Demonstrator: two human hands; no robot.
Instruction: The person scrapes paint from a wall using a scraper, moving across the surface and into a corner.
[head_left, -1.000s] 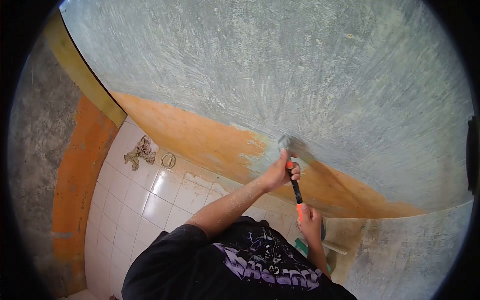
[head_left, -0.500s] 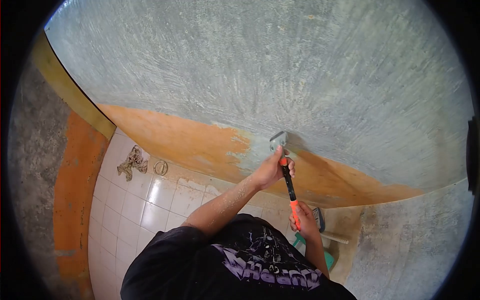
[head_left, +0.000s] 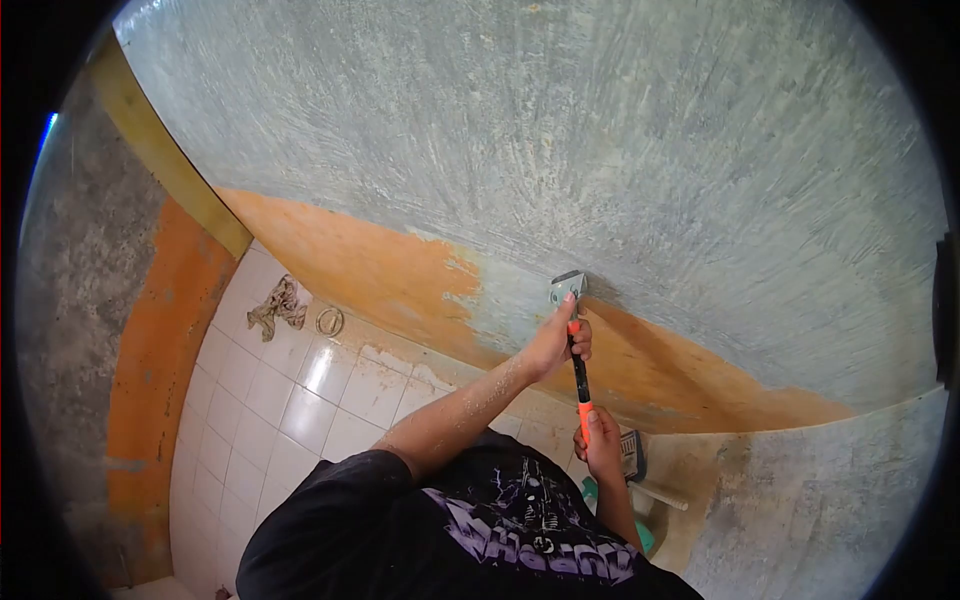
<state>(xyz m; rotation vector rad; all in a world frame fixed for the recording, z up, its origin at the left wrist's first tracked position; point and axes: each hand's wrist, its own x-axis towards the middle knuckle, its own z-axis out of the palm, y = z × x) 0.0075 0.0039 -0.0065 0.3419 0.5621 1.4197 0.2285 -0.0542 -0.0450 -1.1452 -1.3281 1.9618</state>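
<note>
A long-handled scraper (head_left: 582,375) with a grey head and a black and orange handle has its head against the wall, where grey surface (head_left: 520,300) meets orange paint (head_left: 375,262). My left hand (head_left: 553,345) is closed round the handle just below the head, its thumb up on the head. Lower down, my right hand (head_left: 602,440) grips the orange end of the handle. Pale flakes speckle my left forearm.
On the tiled floor (head_left: 265,410) lie a crumpled cloth (head_left: 280,307) and a ring-shaped roll (head_left: 329,321). A blue container (head_left: 632,455), a pale stick (head_left: 660,493) and a green object (head_left: 644,537) are near my right forearm. Dust lines the wall's base.
The view has shifted a little. The scraper head sits slightly further right and lower in view, its handle more upright; both hands still hold it.
</note>
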